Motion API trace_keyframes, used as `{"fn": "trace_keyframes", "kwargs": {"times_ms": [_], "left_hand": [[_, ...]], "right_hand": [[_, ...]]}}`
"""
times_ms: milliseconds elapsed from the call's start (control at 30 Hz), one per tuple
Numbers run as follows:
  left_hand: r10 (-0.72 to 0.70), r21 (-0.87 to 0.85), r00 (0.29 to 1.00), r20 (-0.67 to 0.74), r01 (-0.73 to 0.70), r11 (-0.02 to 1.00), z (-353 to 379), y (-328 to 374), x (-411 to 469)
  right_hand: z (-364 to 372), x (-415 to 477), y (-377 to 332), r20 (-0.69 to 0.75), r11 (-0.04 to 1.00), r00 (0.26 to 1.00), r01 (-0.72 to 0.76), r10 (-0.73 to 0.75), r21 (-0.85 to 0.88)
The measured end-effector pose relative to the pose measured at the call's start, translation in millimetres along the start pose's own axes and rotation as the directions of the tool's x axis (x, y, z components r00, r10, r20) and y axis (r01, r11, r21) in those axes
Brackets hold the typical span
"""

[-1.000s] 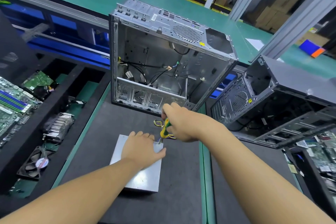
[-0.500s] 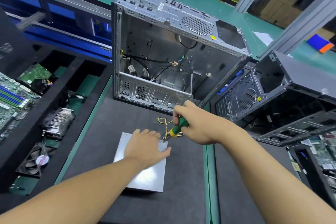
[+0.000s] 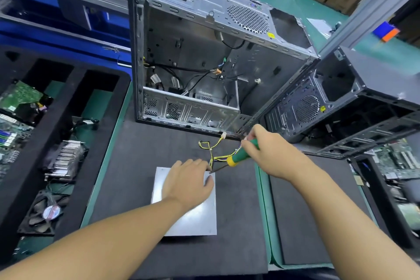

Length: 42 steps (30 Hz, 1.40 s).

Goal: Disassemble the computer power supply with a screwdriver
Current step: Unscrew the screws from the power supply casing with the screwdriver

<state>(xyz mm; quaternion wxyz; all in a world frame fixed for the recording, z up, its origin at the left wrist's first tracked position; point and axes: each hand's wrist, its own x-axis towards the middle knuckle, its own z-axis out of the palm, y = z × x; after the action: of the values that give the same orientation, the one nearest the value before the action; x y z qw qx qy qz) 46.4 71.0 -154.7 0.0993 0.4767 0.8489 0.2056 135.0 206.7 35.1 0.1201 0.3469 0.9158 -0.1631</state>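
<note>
The power supply (image 3: 191, 218) lies flat on the dark mat of the tabletop (image 3: 136, 166), already out of the open computer case (image 3: 204, 63) that stands just beyond it — so the removal is done, but the opening-up looks barely begun. Its silver cover is still on, and its yellow-and-black wire bundle (image 3: 213, 152) trails from the far edge toward the case. The left hand (image 3: 188, 182) presses spread and flat on the cover, holding nothing, only steadying. The right hand (image 3: 270, 152) is closed around the green-handled screwdriver (image 3: 241, 157), whose tip meets the far right corner of the box (a screw there, most likely, though it is too small to see). The remaining screws, lifting the cover and the inner parts appear still to do.
</note>
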Motion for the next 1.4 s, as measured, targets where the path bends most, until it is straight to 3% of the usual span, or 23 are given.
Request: {"fn": "trace_keyframes", "kwargs": {"times_ms": [67,267,467,567,767,1033,1233,1333,1400], "left_hand": [[0.002,-0.018,1.0,0.007,-0.002,1.0,0,-1,0],[-0.003,-0.021,0.999,0.053,0.004,1.0,-1,2,1],[-0.007,0.0,0.998,0.059,0.007,1.0,0,2,2],[-0.013,0.051,0.998,0.063,0.01,0.999,0,3,2],[-0.012,0.102,0.998,0.056,0.006,0.995,-1,5,3],[-0.072,0.226,0.996,0.044,0.06,0.972,3,9,2],[-0.068,0.207,0.994,0.089,0.048,0.977,2,8,3],[-0.056,0.2,0.994,0.094,0.036,0.979,3,7,4],[-0.05,0.205,0.994,0.095,0.03,0.978,4,7,4]], "right_hand": [[3,-6,-3,-0.029,0.998,1.0,-0.011,0.01,-0.055],[19,-10,-47,-0.05,0.957,0.987,0.137,-0.154,-0.255],[-4,-5,-55,0.178,0.97,0.97,0.192,-0.164,-0.151],[-9,-8,-51,0.269,0.976,0.958,0.149,-0.103,-0.156],[-9,-6,-49,0.144,0.968,0.979,-0.107,0.142,-0.229],[-9,-12,-45,0.233,0.998,0.972,0.039,-0.027,-0.048],[-2,-13,-51,0.121,0.974,0.986,-0.085,0.112,-0.208],[-3,-11,-49,0.123,0.991,0.992,-0.002,0.019,-0.131],[-8,-12,-49,0.207,0.996,0.978,0.053,-0.035,-0.078]]}}
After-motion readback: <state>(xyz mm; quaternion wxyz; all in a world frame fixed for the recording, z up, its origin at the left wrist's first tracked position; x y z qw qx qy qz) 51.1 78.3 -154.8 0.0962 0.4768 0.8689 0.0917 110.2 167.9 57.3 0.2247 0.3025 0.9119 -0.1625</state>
